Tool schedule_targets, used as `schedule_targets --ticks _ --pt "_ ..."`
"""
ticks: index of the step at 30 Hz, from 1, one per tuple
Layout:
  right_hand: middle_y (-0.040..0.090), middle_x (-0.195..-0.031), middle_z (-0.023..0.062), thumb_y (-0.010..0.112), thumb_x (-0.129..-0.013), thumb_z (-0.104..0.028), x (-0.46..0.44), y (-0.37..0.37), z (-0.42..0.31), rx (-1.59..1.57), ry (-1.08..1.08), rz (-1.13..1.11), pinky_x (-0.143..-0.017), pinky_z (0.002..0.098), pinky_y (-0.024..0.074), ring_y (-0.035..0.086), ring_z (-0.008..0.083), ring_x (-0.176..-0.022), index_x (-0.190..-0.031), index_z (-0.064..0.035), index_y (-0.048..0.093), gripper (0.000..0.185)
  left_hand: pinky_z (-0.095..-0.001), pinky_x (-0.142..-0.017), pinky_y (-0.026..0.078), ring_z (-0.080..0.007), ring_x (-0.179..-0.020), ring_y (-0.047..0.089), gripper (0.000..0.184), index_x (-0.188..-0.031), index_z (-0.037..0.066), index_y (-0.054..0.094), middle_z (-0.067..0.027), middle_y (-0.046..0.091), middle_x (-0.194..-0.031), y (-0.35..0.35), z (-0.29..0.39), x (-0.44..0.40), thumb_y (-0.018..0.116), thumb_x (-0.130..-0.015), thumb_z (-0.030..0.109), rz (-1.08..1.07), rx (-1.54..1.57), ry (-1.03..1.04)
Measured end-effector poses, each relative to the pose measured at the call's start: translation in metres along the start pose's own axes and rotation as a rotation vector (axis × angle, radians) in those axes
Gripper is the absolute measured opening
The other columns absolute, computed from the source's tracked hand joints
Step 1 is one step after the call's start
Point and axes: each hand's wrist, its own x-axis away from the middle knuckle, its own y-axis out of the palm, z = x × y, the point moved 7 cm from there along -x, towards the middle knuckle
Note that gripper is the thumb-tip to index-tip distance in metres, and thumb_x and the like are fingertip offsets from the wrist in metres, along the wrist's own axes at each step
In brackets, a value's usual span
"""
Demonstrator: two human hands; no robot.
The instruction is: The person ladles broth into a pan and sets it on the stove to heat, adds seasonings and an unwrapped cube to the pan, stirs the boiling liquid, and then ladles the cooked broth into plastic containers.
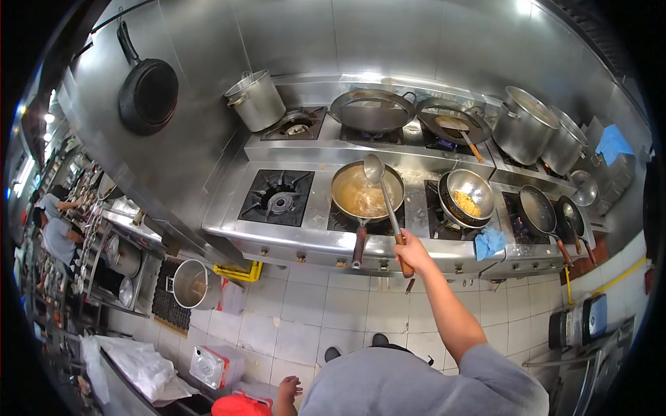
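Note:
My right hand (pixel 412 254) is closed round the wooden handle of a long metal ladle (pixel 374 168). The ladle's bowl is over the upper part of a pan (pixel 361 218) of cloudy, yellowish liquid on the front burner. My left hand (pixel 290 387) is low in the view beside my body, near a red item (pixel 241 405); its fingers are partly curled and nothing shows in them. Right of the pan, a metal strainer (pixel 479 182) with yellow food rests in a dark pan.
Back burners carry two woks (pixel 372 111) and large pots (pixel 525 125). More pans (pixel 537 209) stand at the front right. A blue cloth (pixel 490 243) lies on the stove edge. Two people (pixel 59 239) are at the far left. A pot (pixel 194 283) stands on the floor.

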Motion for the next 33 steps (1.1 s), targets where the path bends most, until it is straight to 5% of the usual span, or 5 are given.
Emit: schedule_targets --ticks 5,10,17,23,33 --pt "0.054 -0.081 0.0053 0.061 -0.081 -0.001 -0.005 0.014 0.004 -0.057 0.036 -0.131 -0.049 0.029 0.0462 0.055 0.0134 -0.058 -0.136 0.0032 0.038 0.061 -0.0372 -0.051 0.055 -0.0258 -0.067 0.066 0.04 -0.125 0.004 0.052 -0.0158 0.066 -0.105 0.005 -0.008 0.009 0.059 -0.091 0.023 -0.036 0.001 -0.033" --pt "0.055 -0.083 0.0037 0.062 -0.087 -0.011 0.013 0.033 0.002 -0.466 0.192 -0.339 -0.047 0.0262 0.045 0.056 0.0111 -0.064 -0.106 -0.0034 0.051 0.024 -0.0372 -0.051 0.055 -0.0266 -0.067 0.066 0.041 -0.125 0.003 0.052 -0.0159 0.066 -0.104 0.006 -0.011 0.01 0.059 -0.091 0.024 -0.003 -0.022 -0.022" --pt "0.057 -0.085 0.0042 0.061 -0.087 -0.011 0.046 0.026 -0.006 -0.746 0.291 -0.5 -0.046 0.0249 0.043 0.056 0.0117 -0.064 -0.103 -0.0056 0.05 0.019 -0.036 -0.048 0.054 -0.0251 -0.066 0.066 0.04 -0.124 0.004 0.052 -0.0138 0.065 -0.101 0.014 -0.013 -0.001 0.059 -0.09 0.025 -0.03 0.041 -0.031" --pt "0.058 -0.086 0.0045 0.062 -0.085 -0.008 0.073 0.005 -0.008 -0.434 0.167 -0.297 -0.05 0.0257 0.0452 0.057 0.0124 -0.064 -0.14 -0.0017 0.036 0.061 -0.0351 -0.048 0.053 -0.0228 -0.063 0.064 0.037 -0.122 0.005 0.054 -0.0121 0.066 -0.097 0.023 -0.01 -0.008 0.059 -0.09 0.023 -0.05 0.032 -0.041" --pt "0.056 -0.082 0.0057 0.061 -0.084 0.0 0.088 -0.033 -0.017 -0.075 0.031 -0.107 -0.051 0.0304 0.0496 0.055 0.0138 -0.055 -0.151 -0.0077 0.02 0.079 -0.0334 -0.047 0.052 -0.0209 -0.06 0.063 0.034 -0.119 0.006 0.056 -0.0101 0.066 -0.092 0.024 -0.003 -0.033 0.06 -0.089 0.022 -0.084 0.125 0.002"
